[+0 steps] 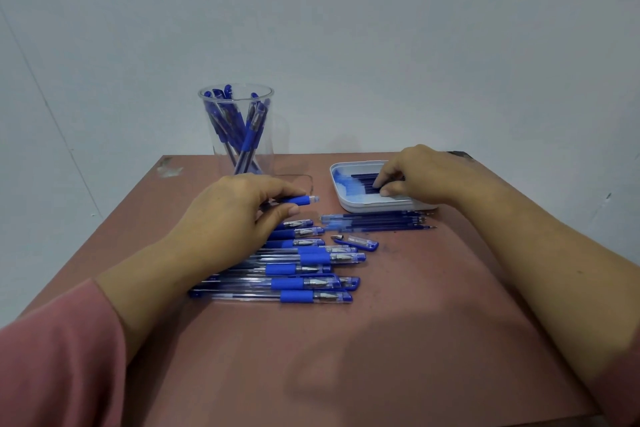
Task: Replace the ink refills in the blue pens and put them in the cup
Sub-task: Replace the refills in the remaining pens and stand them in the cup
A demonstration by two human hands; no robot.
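Free: near half of worktop [381, 357].
Middle: pens [294, 284], refills [377, 222], cap [365, 242] obstruct.
Back: cup [239, 128] left, tray [349, 206] right.

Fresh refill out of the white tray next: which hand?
Right. The right hand is over the white tray, fingers pinching at the refills in it. The left hand grips the pen barrel, away from the tray.

Reddish-brown table [381, 340] against plain pale wall [381, 28].
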